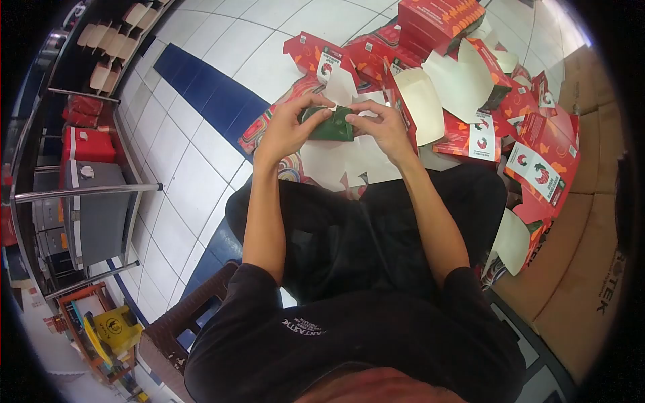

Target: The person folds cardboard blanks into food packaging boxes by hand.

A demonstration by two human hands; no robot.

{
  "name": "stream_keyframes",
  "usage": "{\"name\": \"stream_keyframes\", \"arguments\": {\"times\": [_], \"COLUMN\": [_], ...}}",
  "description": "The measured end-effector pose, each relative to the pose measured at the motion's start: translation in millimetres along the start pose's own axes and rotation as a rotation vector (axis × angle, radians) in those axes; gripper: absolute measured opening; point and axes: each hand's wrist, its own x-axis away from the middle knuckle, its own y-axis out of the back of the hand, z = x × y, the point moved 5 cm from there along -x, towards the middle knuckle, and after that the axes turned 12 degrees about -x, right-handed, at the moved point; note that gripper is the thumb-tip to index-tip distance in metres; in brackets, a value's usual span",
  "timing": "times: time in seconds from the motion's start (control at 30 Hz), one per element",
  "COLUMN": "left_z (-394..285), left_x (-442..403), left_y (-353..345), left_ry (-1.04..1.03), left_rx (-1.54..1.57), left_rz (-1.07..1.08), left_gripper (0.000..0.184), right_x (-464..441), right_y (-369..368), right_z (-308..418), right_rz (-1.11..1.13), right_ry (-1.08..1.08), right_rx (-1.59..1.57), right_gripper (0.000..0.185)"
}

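A partly folded paper food box lies over my lap, with its white inner side [366,158] facing up and a dark green end panel [330,129] raised toward the hands. My left hand [300,122] pinches the green panel's left upper part between thumb and fingers. At the panel's right upper edge, my right hand [381,127] grips it the same way. Both thumbs press near a white flap edge between the hands. Part of the box is hidden behind the fingers and the right forearm.
Red printed food boxes [480,138] lie heaped ahead and to the right, beside a stack of red cartons [440,23]. Large brown cardboard [571,269] stands at the right. A metal rack [87,191] is on the left, and a brown chair [164,329] sits near my left side.
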Motion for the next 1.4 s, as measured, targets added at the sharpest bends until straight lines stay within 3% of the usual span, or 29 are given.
{"name": "stream_keyframes", "arguments": {"times": [0.27,0.37,0.47,0.53,0.63,0.97,1.07,1.13,1.17,1.23,1.3,1.37,1.4], "left_z": [-4.0,-0.2,4.0,9.2,12.7,11.1,0.8,9.9,15.0,41.1,52.0,49.3,44.1], "left_x": [0.7,-0.3,-4.4,-6.7,-8.8,-4.7,-8.2,-10.4,-11.4,-6.3,-8.7,-16.3,-20.3], "left_y": [-1.7,-3.5,-2.1,-3.4,-6.6,-14.0,-0.6,21.5,22.8,21.2,5.5,-12.3,-26.3], "left_ry": [-0.034,0.009,-0.020,0.093,0.103,0.124,-0.029,-0.037,-0.033,0.154,0.189,0.199,0.187], "left_rx": [0.001,0.088,0.072,0.146,0.163,0.261,0.286,0.487,0.486,0.452,0.484,0.430,0.394], "left_rz": [-0.037,-0.046,-0.118,-0.158,-0.127,-0.009,-0.197,-0.580,-0.576,-0.691,-0.677,-0.506,-0.351], "left_gripper": [0.029,0.023,0.023,0.023,0.025,0.032,0.036,0.041,0.041,0.042,0.038,0.038,0.033], "right_x": [3.0,1.1,1.2,7.8,9.1,11.1,9.7,9.5,7.5,7.4,12.7,18.4,21.0], "right_y": [-8.6,-9.2,-15.9,-25.8,-21.2,-24.6,-31.1,-28.0,-27.0,-13.1,13.1,40.9,56.5], "right_z": [10.7,7.7,14.1,32.3,29.7,32.9,44.5,56.9,63.6,88.8,114.6,128.6,131.7], "right_rz": [0.042,0.073,0.075,0.012,0.015,0.023,-0.009,-0.122,-0.125,-0.138,-0.291,-0.297,-0.306], "right_ry": [0.031,0.011,0.128,0.280,0.219,0.289,0.344,0.387,0.384,0.513,0.483,0.526,0.525], "right_rx": [0.100,0.118,0.223,0.486,0.496,0.562,0.546,0.429,0.426,-0.022,-0.161,-0.306,-0.536], "right_gripper": [0.027,0.033,0.048,0.063,0.071,0.067,0.066,0.066,0.066,0.065,0.060,0.056,0.055]}}
